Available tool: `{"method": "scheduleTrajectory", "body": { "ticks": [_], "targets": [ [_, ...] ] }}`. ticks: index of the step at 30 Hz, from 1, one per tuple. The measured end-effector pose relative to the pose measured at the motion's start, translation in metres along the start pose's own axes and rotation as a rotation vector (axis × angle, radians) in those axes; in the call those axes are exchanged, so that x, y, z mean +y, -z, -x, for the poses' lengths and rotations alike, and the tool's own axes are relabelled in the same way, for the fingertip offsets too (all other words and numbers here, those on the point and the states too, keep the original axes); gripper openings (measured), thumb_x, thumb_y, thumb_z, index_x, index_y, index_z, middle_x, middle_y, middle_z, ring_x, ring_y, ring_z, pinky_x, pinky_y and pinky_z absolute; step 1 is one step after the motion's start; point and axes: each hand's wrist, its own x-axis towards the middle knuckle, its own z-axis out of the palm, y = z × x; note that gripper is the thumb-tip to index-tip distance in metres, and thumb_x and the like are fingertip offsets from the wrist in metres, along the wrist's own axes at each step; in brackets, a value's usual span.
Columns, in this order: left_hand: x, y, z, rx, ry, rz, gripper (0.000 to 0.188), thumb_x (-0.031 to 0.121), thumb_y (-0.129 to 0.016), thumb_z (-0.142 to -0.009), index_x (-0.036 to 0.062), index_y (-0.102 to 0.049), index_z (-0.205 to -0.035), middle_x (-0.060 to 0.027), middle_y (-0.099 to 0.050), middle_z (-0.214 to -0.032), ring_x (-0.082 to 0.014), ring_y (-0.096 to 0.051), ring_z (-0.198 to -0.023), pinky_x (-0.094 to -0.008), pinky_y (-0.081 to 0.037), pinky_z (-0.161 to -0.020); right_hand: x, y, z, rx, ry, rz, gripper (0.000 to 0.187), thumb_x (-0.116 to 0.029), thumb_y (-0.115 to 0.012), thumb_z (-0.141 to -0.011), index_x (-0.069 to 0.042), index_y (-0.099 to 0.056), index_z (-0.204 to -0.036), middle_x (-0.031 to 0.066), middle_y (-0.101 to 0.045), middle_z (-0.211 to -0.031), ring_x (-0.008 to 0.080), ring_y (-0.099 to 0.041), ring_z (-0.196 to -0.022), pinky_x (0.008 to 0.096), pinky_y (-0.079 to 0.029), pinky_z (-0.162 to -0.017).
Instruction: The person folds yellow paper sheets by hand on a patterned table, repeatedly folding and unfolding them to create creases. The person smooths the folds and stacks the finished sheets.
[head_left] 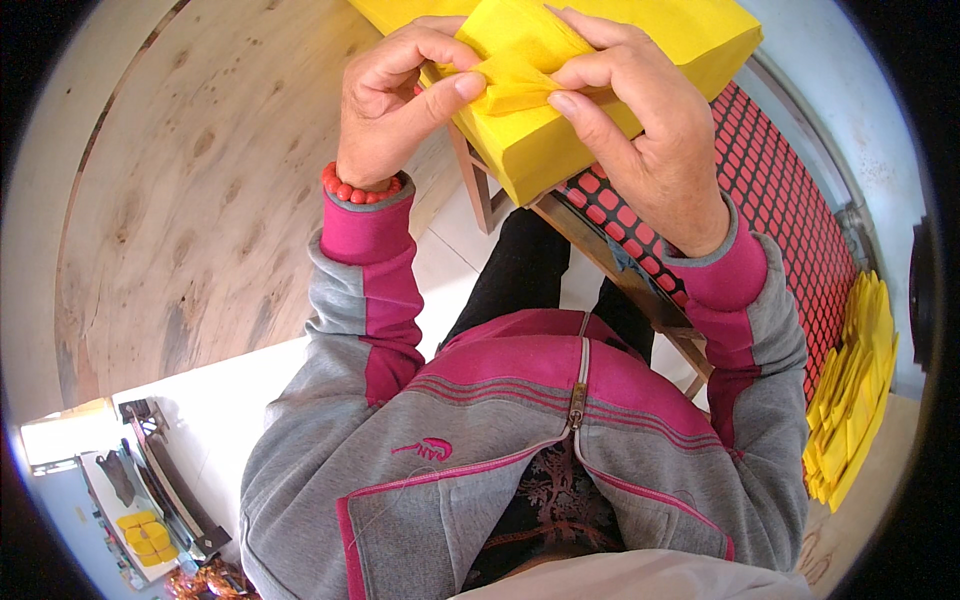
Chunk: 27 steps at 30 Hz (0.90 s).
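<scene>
Both my hands pinch a small piece of folded yellow paper (519,94) between thumb and fingers, at the top middle. My left hand (395,100), with a red bead bracelet (358,190) at its wrist, is closed on the left edge of the fold. My right hand (655,130) is closed on the right edge, thumb below and fingers above. Directly under the fold lies a thick yellow block-like stack (560,150), its near corner pointing toward me. The hands partly hide the stack's top.
A broad wooden board (220,190) fills the left side. Red-and-black patterned covering (770,190) lies on the wooden-framed bench to the right. Several folded yellow pieces (850,400) are piled at the far right. A bundled yellow stack (148,538) sits at the lower left.
</scene>
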Motion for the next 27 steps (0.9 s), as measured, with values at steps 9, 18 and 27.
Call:
{"method": "scheduleTrajectory", "body": {
  "ticks": [9,18,27],
  "targets": [
    [-0.006,-0.004,0.005,0.23,0.136,0.084,0.013,-0.004,-0.064,-0.096,0.0002,-0.063,-0.108,-0.0107,-0.071,-0.115,-0.0157,-0.067,-0.102,-0.0304,-0.054,-0.093,-0.005,0.008,-0.002,0.055,0.068,0.111,0.023,-0.004,-0.081,-0.078,-0.001,-0.067,-0.097,0.0268,-0.065,-0.128,0.0369,-0.068,-0.108,0.0387,-0.055,-0.09],
    [-0.012,-0.001,0.006,0.231,0.05,0.022,0.013,-0.008,-0.06,-0.096,0.0005,-0.065,-0.104,-0.0141,-0.07,-0.119,-0.0175,-0.066,-0.106,-0.0304,-0.051,-0.093,0.005,0.002,0.0,0.031,0.123,0.068,0.013,-0.005,-0.076,-0.083,-0.001,-0.067,-0.091,0.0272,-0.065,-0.126,0.0379,-0.068,-0.105,0.0402,-0.053,-0.091],
    [-0.001,0.003,-0.004,-0.063,-0.109,-0.014,0.024,0.009,-0.062,-0.091,-0.0033,-0.07,-0.11,-0.0195,-0.063,-0.132,-0.0267,-0.063,-0.119,-0.0382,-0.047,-0.103,0.004,-0.001,0.001,0.05,0.07,0.003,0.014,-0.004,-0.077,-0.082,0.0,-0.067,-0.092,0.0262,-0.068,-0.12,0.0367,-0.068,-0.105,0.0387,-0.054,-0.091]
  ]
}}
